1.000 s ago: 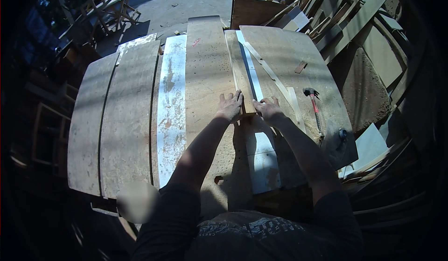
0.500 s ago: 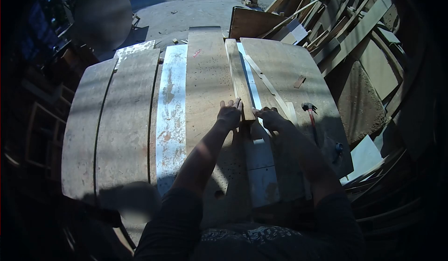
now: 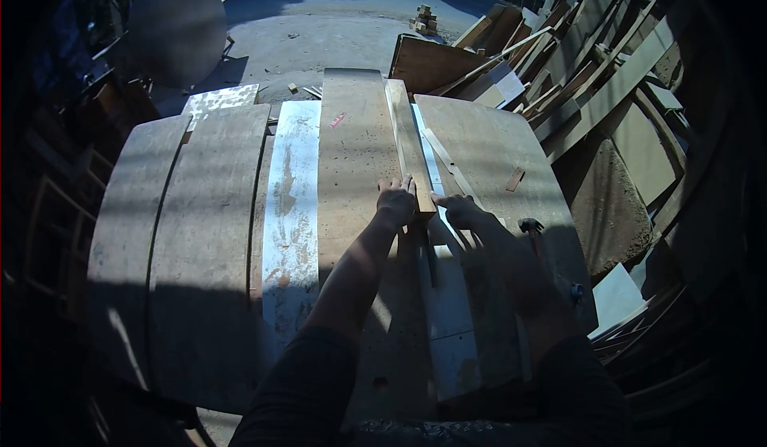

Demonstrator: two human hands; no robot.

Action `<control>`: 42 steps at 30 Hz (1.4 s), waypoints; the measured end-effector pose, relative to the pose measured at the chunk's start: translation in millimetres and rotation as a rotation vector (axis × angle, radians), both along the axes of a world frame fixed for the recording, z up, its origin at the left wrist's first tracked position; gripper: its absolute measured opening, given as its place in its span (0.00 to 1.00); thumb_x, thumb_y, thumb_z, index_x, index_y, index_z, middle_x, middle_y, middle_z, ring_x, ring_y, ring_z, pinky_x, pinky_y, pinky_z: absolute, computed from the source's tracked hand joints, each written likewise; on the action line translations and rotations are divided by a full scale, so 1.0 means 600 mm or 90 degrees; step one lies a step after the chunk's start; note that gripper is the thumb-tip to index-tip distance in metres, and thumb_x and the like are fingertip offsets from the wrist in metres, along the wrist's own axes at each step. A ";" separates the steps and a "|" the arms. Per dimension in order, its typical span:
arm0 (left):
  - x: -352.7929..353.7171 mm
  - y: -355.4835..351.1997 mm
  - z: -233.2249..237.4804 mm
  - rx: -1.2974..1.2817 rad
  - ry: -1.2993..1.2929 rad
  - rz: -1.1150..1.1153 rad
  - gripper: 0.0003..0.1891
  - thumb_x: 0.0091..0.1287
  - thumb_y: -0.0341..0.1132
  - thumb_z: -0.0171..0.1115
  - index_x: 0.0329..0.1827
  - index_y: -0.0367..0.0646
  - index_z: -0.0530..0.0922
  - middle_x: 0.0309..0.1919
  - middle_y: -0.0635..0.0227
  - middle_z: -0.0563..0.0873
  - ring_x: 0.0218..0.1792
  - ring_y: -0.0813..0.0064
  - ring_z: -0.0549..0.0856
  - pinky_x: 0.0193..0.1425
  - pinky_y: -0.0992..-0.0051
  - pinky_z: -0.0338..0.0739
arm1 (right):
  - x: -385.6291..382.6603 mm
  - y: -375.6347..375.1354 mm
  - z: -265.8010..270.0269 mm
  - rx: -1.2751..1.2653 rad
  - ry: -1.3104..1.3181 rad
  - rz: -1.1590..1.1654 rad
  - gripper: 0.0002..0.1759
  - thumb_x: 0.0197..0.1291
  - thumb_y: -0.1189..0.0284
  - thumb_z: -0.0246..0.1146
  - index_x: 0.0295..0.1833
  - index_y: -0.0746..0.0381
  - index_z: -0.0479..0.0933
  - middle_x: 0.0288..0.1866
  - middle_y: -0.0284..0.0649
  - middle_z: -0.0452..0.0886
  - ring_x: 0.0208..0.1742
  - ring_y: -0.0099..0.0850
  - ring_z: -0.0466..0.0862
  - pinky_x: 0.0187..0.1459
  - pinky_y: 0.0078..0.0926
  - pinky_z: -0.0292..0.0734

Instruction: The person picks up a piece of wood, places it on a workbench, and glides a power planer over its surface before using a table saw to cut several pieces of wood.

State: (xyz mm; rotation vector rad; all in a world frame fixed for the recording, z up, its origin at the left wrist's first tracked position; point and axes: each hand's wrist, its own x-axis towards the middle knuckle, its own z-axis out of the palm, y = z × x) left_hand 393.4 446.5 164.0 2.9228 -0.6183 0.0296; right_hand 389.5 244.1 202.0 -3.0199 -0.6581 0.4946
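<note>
A long squared wooden beam (image 3: pixel 410 139) lies lengthwise on the plank-topped table, pointing away from me. My left hand (image 3: pixel 397 202) is at its near end on the left, fingers bent against the wood. On the right side, my right hand (image 3: pixel 461 210) has its thumb and forefinger at the beam's end, with the other fingers curled under in shade. Just beyond my right hand is a thin wooden strip (image 3: pixel 447 162), its near part hidden by that hand. Beneath and beside the beam runs a pale metal strip (image 3: pixel 449 295).
A hammer (image 3: pixel 532 231) and a small brown wood piece (image 3: pixel 515 179) lie on the right of the table. A worn white strip (image 3: pixel 289 175) runs along its middle left. Leaning boards (image 3: pixel 615 95) crowd the right side; paved ground (image 3: pixel 319 31) lies beyond.
The beam has slid away from me along the table, with both hands moving along at its near end. My view has shifted, so the table sits lower in it.
</note>
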 end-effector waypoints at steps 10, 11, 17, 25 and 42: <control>-0.003 0.069 -0.029 -0.184 -0.101 0.082 0.40 0.60 0.48 0.68 0.74 0.42 0.66 0.78 0.61 0.62 0.75 0.56 0.65 0.67 0.41 0.64 | 0.105 0.099 -0.055 0.261 -0.159 -0.245 0.45 0.56 0.45 0.68 0.65 0.70 0.64 0.52 0.68 0.80 0.57 0.60 0.80 0.57 0.48 0.76; -0.020 0.099 -0.022 -0.183 -0.090 0.089 0.42 0.59 0.50 0.70 0.74 0.44 0.65 0.79 0.60 0.60 0.76 0.54 0.62 0.67 0.43 0.64 | 0.097 0.120 -0.044 0.250 -0.167 -0.268 0.51 0.49 0.43 0.73 0.65 0.72 0.66 0.56 0.66 0.79 0.60 0.57 0.80 0.59 0.47 0.75; -0.078 0.262 -0.077 -0.291 -0.130 0.209 0.40 0.60 0.50 0.69 0.74 0.46 0.65 0.78 0.57 0.58 0.78 0.51 0.55 0.71 0.44 0.55 | 0.119 0.106 -0.041 0.193 -0.236 -0.223 0.49 0.48 0.52 0.72 0.70 0.70 0.66 0.52 0.63 0.82 0.53 0.55 0.84 0.55 0.42 0.78; -0.117 0.225 0.045 -0.375 -0.221 0.145 0.37 0.62 0.45 0.68 0.74 0.47 0.64 0.76 0.58 0.62 0.75 0.53 0.59 0.69 0.44 0.60 | 0.005 0.061 0.194 0.911 0.212 -0.471 0.23 0.58 0.62 0.67 0.54 0.66 0.76 0.44 0.49 0.84 0.41 0.42 0.88 0.45 0.41 0.87; -0.430 -0.157 0.366 -0.280 -0.494 -0.490 0.43 0.52 0.45 0.77 0.71 0.47 0.67 0.73 0.61 0.68 0.76 0.58 0.61 0.79 0.48 0.48 | -0.816 -0.167 0.343 1.484 0.205 -0.422 0.30 0.70 0.53 0.54 0.66 0.65 0.69 0.58 0.52 0.80 0.48 0.50 0.87 0.52 0.51 0.84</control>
